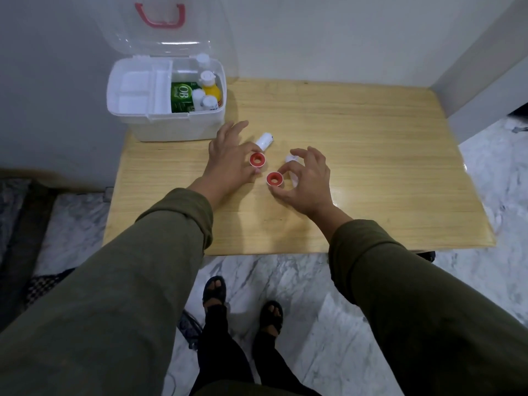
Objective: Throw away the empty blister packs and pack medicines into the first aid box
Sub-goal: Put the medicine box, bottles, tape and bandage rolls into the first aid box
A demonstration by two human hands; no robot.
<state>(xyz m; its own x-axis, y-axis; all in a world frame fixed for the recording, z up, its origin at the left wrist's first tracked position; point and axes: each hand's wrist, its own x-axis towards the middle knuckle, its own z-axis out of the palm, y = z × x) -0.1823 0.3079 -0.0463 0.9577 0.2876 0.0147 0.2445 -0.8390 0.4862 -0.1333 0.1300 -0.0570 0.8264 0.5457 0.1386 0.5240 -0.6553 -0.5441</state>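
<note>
A white first aid box (134, 125) stands open at the table's far left, its clear lid with a pink handle (160, 14) raised. Inside are a green pack (181, 97), a yellow bottle (211, 91) and white bottles. My left hand (228, 158) pinches a red-rimmed tape roll (257, 160). My right hand (307, 178) pinches a second red-rimmed tape roll (274, 178). A white bandage roll (265, 140) lies just beyond my left hand. Another white roll (292, 160) shows partly behind my right fingers.
The wooden table (371, 167) stands against a white wall. Marble floor (300, 295) and my sandalled feet show below the near edge. A dark patterned mat (17, 212) lies at the left.
</note>
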